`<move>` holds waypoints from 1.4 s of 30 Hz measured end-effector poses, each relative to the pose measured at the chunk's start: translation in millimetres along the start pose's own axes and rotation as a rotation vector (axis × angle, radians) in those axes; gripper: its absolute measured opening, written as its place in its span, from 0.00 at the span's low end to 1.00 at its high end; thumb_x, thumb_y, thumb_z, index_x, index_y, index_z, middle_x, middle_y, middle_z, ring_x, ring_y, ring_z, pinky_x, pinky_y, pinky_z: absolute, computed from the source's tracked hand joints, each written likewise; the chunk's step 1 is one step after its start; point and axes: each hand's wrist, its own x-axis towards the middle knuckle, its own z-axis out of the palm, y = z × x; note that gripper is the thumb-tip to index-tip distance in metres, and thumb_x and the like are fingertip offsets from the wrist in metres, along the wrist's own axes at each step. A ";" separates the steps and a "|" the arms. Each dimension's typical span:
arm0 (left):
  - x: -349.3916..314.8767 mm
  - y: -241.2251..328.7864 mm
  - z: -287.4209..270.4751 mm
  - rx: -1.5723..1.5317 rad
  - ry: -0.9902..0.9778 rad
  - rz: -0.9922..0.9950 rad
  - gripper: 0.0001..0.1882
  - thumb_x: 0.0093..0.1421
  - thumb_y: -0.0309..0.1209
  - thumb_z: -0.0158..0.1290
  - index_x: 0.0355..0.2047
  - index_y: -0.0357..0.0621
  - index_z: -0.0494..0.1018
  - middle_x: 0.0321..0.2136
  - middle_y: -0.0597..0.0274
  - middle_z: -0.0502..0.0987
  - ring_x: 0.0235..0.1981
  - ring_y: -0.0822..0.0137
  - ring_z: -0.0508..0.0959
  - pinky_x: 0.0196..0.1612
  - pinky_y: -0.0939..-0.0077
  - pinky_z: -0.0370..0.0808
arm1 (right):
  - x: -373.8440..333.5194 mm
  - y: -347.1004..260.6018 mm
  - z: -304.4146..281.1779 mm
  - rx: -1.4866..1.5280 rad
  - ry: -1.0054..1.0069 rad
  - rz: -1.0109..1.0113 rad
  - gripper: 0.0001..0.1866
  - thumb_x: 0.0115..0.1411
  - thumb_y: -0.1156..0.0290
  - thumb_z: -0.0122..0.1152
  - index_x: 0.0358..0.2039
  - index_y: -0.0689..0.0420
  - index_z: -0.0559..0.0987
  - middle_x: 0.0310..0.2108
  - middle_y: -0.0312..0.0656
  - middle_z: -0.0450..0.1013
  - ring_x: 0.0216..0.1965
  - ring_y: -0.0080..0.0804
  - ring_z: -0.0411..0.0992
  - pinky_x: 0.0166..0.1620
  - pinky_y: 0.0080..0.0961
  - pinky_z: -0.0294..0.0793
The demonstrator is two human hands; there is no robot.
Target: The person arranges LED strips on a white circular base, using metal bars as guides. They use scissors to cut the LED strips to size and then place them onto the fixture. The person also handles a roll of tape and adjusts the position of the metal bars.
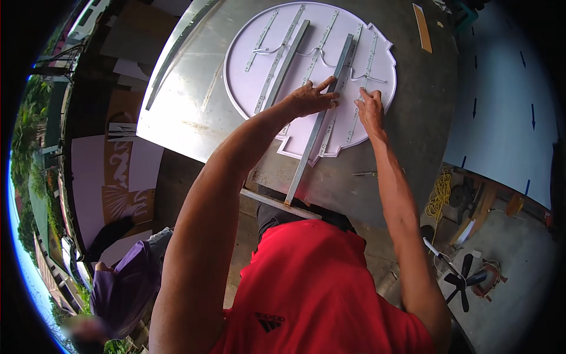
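A round lilac sign panel (247, 94) with a raised rim and notched edges lies on a metal table. Rows of LED module strips (257, 44) run along it, joined by white wires (318, 56). Two square metal tubes, a left tube (287, 62) and a right tube (318, 121), lie across the panel; the right one reaches back toward me. My left hand (312, 98) rests over the right tube, its fingers spread. My right hand (370, 109) is at the rightmost strip, its bent fingers apart and fingertips close to the strip. I see nothing held in it.
The sheet-metal table (413, 118) carries a brown strip (422, 28) at its far right. A thin tool (364, 173) lies near its front. Yellow cord (438, 194) hangs at the right, above a black-bladed fan (463, 282). A person in purple (127, 283) is at the lower left.
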 end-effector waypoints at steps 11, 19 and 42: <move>-1.1 -2.7 6.8 0.016 0.112 0.001 0.23 0.67 0.33 0.48 0.61 0.68 0.67 0.67 0.76 0.56 0.74 0.51 0.41 0.56 0.49 0.75 | 3.4 15.4 7.4 0.051 0.074 -0.133 0.19 0.58 0.79 0.64 0.51 0.61 0.77 0.37 0.48 0.65 0.34 0.44 0.73 0.38 0.36 0.75; -0.5 0.5 -8.2 -0.004 0.013 -0.010 0.30 0.63 0.27 0.51 0.65 0.66 0.63 0.69 0.74 0.53 0.74 0.51 0.41 0.61 0.49 0.72 | -8.1 2.8 5.4 0.077 0.316 -0.210 0.19 0.54 0.89 0.61 0.46 0.59 0.76 0.39 0.44 0.66 0.34 0.38 0.68 0.38 0.31 0.71; -6.4 -2.5 -1.0 0.099 0.153 0.038 0.36 0.57 0.23 0.56 0.65 0.68 0.63 0.73 0.67 0.42 0.73 0.50 0.45 0.64 0.40 0.65 | -29.7 -39.9 15.9 -0.126 -0.058 -0.301 0.27 0.48 0.71 0.72 0.49 0.60 0.73 0.56 0.41 0.70 0.55 0.43 0.67 0.54 0.37 0.73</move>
